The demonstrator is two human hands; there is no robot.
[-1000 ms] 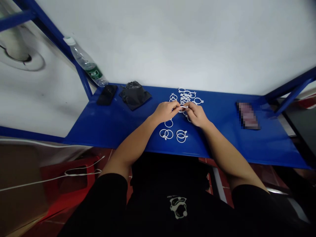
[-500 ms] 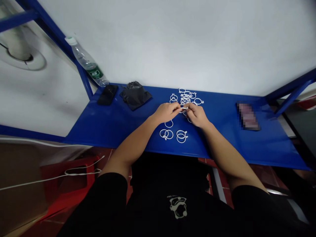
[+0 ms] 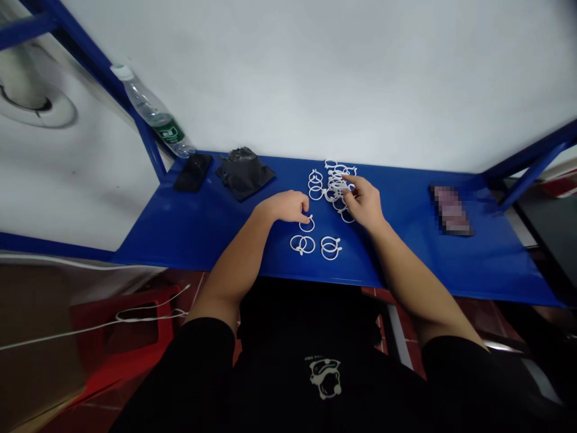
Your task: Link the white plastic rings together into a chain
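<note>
Ring pile (image 3: 336, 186): white rings with small tabs, heaped and overlapping on a blue counter (image 3: 415, 198). Exact count cannot be told.

Right hand (image 3: 367, 201): at the right edge of the ring pile. Its index finger and thumb are parted, with rings of the pile directly beside the tips; whether they touch any ring cannot be told.

Left hand (image 3: 288, 206): left of the ring pile and slightly nearer the person. Its fingers (image 3: 305, 203) are curled, index and thumb close together with a small gap showing; whether they have hold of anything cannot be told.

Loose ring (image 3: 308, 231): quantity 1, near left of the ring pile. It lies right at the left thumb tip, its tab just beside the thumb.

Ring column (image 3: 315, 186): overlapping rings, immediately left of the ring pile, just beyond the left fingers.

Left pair (image 3: 300, 249): 2 overlapping rings, nearer the person than the ring pile and to its left.

Right pair (image 3: 330, 252): 2 overlapping rings, on the person's side of the ring pile.

Black plastic bag (image 3: 246, 174): 1, crumpled, left of the ring pile, well apart.

Dark flat item (image 3: 193, 172): 1, farther left of the ring pile, beyond the bag.

Bottle (image 3: 155, 114): 1, clear, green label, white cap, far left of the ring pile.

Pixelated item (image 3: 452, 209): 1, flat, well right of the ring pile.
</note>
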